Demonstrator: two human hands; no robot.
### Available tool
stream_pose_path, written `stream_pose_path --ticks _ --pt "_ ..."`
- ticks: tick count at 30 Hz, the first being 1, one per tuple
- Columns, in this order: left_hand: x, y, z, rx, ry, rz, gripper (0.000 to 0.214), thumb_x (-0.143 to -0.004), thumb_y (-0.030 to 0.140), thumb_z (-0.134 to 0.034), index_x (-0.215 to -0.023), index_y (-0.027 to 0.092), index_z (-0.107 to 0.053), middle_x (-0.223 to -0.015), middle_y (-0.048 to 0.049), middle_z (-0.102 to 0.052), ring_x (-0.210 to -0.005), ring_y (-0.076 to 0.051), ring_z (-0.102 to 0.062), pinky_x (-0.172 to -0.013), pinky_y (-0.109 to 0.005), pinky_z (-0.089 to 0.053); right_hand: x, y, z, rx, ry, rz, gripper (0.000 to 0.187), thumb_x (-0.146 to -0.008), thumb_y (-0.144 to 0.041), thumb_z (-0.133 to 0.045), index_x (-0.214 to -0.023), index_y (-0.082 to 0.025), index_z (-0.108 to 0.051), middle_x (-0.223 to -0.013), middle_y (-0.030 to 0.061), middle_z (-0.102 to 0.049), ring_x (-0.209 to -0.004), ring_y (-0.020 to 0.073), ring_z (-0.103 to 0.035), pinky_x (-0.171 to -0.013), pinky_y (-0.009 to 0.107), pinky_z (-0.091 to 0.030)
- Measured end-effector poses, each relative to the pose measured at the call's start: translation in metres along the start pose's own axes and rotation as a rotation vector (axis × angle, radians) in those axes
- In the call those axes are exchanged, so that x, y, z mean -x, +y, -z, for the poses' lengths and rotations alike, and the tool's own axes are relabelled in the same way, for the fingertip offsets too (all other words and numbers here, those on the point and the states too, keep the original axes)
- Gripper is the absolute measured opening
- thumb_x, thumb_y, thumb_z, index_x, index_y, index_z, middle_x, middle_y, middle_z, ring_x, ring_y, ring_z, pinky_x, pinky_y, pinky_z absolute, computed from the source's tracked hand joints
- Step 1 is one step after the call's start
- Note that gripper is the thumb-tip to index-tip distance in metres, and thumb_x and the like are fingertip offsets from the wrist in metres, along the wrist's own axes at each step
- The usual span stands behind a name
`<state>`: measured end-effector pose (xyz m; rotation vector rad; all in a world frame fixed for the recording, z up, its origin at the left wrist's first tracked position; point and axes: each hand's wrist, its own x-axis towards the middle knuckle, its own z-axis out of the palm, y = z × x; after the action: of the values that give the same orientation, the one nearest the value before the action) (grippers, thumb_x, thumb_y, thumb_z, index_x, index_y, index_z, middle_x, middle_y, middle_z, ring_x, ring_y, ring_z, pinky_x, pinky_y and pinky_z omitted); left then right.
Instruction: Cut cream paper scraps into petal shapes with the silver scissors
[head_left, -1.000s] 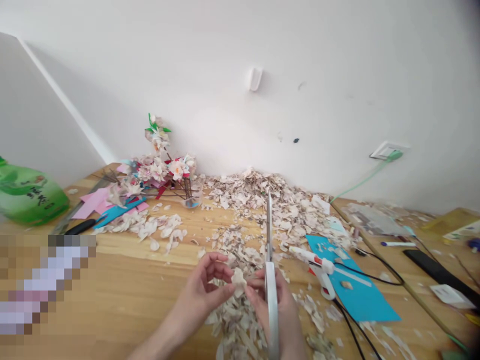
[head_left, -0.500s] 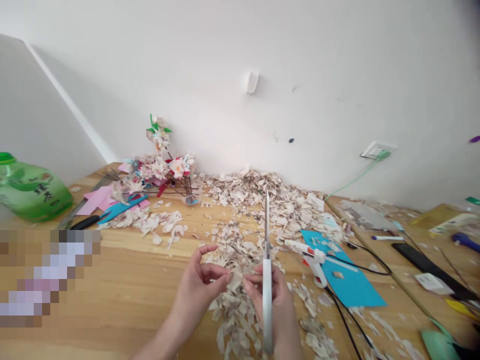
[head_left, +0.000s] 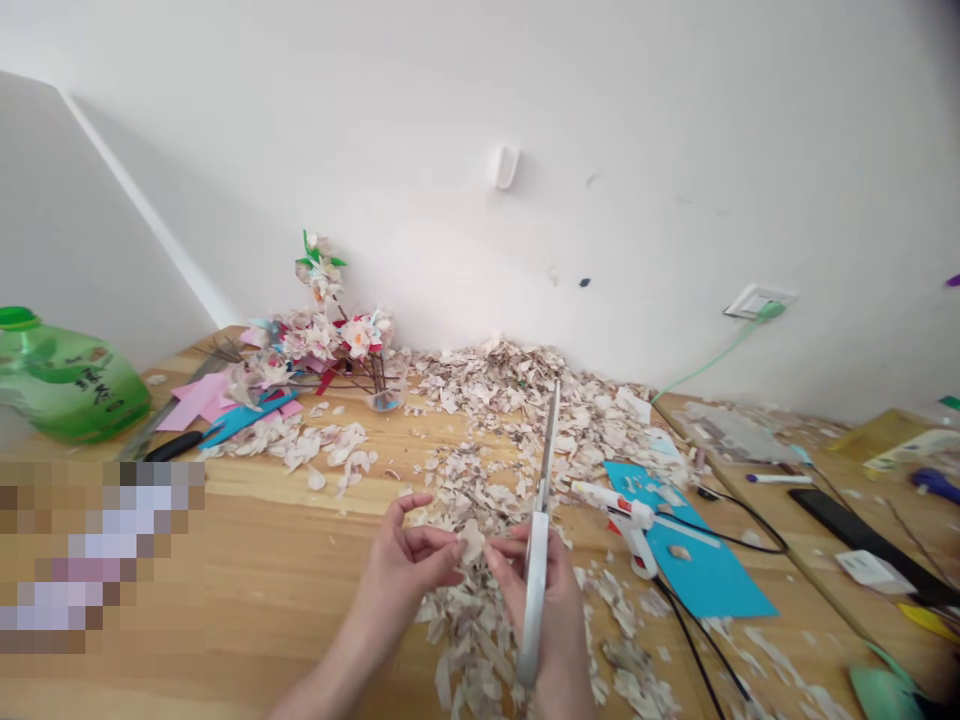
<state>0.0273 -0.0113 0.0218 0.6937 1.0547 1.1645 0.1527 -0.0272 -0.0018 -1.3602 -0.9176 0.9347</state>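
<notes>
A pale, petal-like piece (head_left: 472, 541) is pinched between the thumb and index finger of my left hand (head_left: 409, 560). My right hand (head_left: 547, 590) is closed, with its thumb and fingertips touching the right edge of that piece. Scissors (head_left: 537, 600) with a silver-grey handle hang on my right hand, blades pointing up and away. The scissors cover some of the right fingers. Below and around both hands lies a loose strip of dry petal pieces (head_left: 476, 640).
A big heap of petal pieces (head_left: 495, 370) lies against the wall. Right are a white glue gun (head_left: 626, 515), blue sheet (head_left: 712, 575) and black cables. Flower stems (head_left: 322, 340), pink paper (head_left: 199, 400) and a green bottle (head_left: 75, 385) stand or lie left.
The scissors have tilted, with their tips swinging to the right. The petal piece shows more between my fingertips. Otherwise both hands are nearly where they were.
</notes>
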Motion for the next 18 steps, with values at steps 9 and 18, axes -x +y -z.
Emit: stream_pose_path --ticks 9,18 --pt "0.002 0.01 -0.001 0.087 0.062 0.034 0.063 -0.051 0.018 -0.075 -0.103 0.015 -0.039 -0.057 0.0016 -0.064 -0.056 -0.012 -0.059 -0.061 -0.033 -0.053 0.003 0.012 0.008 -0.041 0.037 -0.041 0.037 -0.06 -0.037 -0.071 -0.084 -0.023 -0.046 -0.068 -0.0022 -0.067 -0.065 0.0171 -0.063 -0.051 0.025 -0.045" --pt "-0.007 0.018 -0.014 0.32 0.124 -0.195 0.048 -0.062 0.016 -0.069 -0.1 0.019 -0.041 -0.066 0.0029 -0.064 -0.065 -0.009 -0.061 -0.076 -0.031 -0.05 0.02 0.036 0.004 0.051 -0.059 0.038 0.023 -0.083 -0.04 -0.046 -0.084 -0.019 -0.056 -0.064 -0.0038 -0.057 -0.048 0.0093 -0.053 -0.043 0.022 -0.044"
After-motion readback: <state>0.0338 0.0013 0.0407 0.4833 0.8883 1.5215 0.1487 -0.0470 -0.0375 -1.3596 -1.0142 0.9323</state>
